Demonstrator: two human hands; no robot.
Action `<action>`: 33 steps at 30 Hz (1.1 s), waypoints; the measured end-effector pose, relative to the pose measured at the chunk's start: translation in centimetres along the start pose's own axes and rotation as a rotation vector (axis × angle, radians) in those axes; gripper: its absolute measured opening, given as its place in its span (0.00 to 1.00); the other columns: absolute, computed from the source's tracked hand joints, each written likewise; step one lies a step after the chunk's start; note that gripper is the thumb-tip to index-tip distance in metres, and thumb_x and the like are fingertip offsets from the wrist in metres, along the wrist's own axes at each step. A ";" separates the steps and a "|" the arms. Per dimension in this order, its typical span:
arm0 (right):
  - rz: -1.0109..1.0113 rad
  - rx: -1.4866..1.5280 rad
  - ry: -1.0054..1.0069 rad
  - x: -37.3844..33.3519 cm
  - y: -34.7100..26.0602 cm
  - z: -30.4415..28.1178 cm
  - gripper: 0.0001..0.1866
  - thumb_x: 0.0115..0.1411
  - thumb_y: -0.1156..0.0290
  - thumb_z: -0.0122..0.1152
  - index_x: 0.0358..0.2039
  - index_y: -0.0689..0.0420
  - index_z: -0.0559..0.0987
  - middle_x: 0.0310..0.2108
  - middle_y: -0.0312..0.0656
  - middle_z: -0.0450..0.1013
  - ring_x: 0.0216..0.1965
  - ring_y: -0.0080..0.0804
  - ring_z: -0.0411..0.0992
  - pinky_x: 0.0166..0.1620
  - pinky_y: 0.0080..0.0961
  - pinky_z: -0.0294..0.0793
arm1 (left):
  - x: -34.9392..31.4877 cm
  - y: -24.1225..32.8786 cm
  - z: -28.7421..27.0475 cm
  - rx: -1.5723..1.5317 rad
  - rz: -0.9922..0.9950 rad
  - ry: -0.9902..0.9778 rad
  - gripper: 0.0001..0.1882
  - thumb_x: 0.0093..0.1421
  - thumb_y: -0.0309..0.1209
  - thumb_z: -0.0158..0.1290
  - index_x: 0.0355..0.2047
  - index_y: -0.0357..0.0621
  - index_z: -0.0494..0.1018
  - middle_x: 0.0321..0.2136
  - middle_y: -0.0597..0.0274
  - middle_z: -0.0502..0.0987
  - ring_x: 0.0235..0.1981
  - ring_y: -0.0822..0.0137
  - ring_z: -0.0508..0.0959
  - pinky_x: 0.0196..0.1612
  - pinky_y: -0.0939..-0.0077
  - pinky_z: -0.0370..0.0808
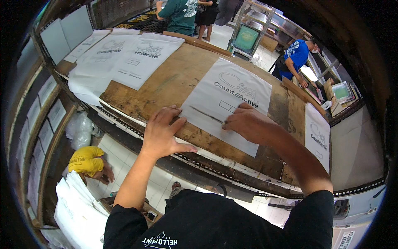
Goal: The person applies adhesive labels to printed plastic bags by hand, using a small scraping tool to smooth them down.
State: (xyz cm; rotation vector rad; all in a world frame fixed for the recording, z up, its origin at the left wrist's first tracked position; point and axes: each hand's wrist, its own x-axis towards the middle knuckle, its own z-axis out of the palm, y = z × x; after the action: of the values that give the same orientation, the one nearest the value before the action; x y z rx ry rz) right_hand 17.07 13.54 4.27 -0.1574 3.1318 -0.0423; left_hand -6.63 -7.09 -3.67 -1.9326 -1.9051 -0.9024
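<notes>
Your white printed sheet (226,106) lies flat on the worn wooden table (174,81), its long axis running from 1 o'clock down to 7 o'clock, the dark lettering near the top end. Your left hand (163,133) presses flat, fingers spread, on the sheet's 9 o'clock edge. Your right hand (246,122) rests on the sheet's right side, fingers curled loosely, gripping nothing. The near table edge sits just below the sheet. Bare wood opens toward 10 o'clock, up to two more white sheets (124,60). Another white sheet (318,139) lies at 3 o'clock.
</notes>
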 end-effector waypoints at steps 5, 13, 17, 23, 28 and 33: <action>0.053 -0.023 -0.041 -5.6 -1.5 -0.7 0.17 0.50 0.78 0.63 0.42 0.51 0.84 0.37 0.37 0.78 0.45 0.35 0.75 0.59 0.36 0.64 | -0.1 -0.1 -0.1 0.022 0.008 0.008 0.45 0.33 0.68 0.66 0.41 0.43 0.80 0.50 0.53 0.76 0.58 0.47 0.73 0.60 0.49 0.67; 0.308 0.410 -0.287 -5.2 0.9 -4.6 0.14 0.58 0.77 0.61 0.46 0.56 0.82 0.42 0.37 0.79 0.46 0.28 0.77 0.55 0.33 0.72 | 0.4 0.5 0.0 0.074 0.019 0.025 0.45 0.31 0.68 0.67 0.41 0.43 0.80 0.49 0.53 0.77 0.56 0.46 0.74 0.58 0.49 0.69; 0.379 1.433 0.134 -3.6 4.5 -3.1 0.14 0.66 0.76 0.56 0.51 0.63 0.78 0.45 0.40 0.78 0.50 0.25 0.75 0.54 0.29 0.76 | 0.6 0.6 -0.2 -0.031 0.007 0.024 0.45 0.31 0.66 0.68 0.41 0.42 0.80 0.49 0.52 0.77 0.56 0.45 0.73 0.57 0.49 0.69; 0.517 1.494 0.152 1.3 4.2 -2.8 0.16 0.66 0.76 0.57 0.53 0.65 0.75 0.48 0.43 0.76 0.51 0.31 0.76 0.57 0.29 0.75 | -0.3 -0.1 -0.1 -0.011 0.023 0.035 0.44 0.35 0.67 0.66 0.42 0.42 0.80 0.50 0.50 0.76 0.56 0.45 0.73 0.58 0.48 0.69; 0.470 1.217 0.155 3.4 3.5 -3.8 0.16 0.65 0.72 0.61 0.52 0.64 0.76 0.47 0.41 0.77 0.50 0.30 0.76 0.56 0.30 0.76 | -0.4 -0.3 -0.7 -0.029 0.063 0.058 0.43 0.40 0.69 0.64 0.41 0.43 0.79 0.49 0.49 0.76 0.57 0.47 0.73 0.62 0.49 0.66; 0.629 1.405 0.196 4.2 2.3 -3.9 0.17 0.65 0.72 0.62 0.52 0.63 0.75 0.47 0.40 0.77 0.49 0.29 0.76 0.55 0.29 0.76 | -0.4 -0.8 -0.6 -0.089 0.047 0.064 0.43 0.43 0.70 0.62 0.43 0.44 0.78 0.50 0.51 0.76 0.59 0.49 0.73 0.64 0.50 0.63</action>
State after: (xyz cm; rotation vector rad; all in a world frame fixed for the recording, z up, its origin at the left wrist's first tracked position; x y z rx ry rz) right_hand 12.59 15.54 8.13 0.8144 2.3338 -2.0992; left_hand -7.48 -7.69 -3.66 -1.9644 -1.8048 -1.0390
